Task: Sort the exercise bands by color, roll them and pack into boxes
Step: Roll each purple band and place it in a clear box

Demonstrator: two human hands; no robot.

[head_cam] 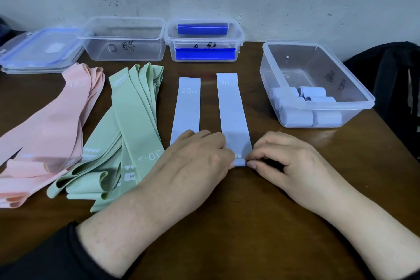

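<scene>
Low in the middle of the frame, the left hand (195,154) and the right hand (279,157) meet at the near end of a pale blue band (231,109) that lies flat on the brown table (238,223); the fingertips of both hands pinch that end, which is turned over into a small fold. The band runs up the frame and bears the print "20 LB" at its far end. Just to its left a second pale blue band (187,107) with the same print lies flat and parallel, its near end partly under the left hand. Further left sits a loose heap of green bands (127,134), one marked "30 LB", and at the left edge a heap of pink bands (52,129). To the right of centre stands a clear box (354,88) holding several rolled pale blue bands (302,107). Along the wall at the upper middle stand two more clear boxes: the left one (123,38) shows nothing inside, the right one (204,40) has blue clasps showing. At the upper left lie stacked lids (38,50) with blue rims.
</scene>
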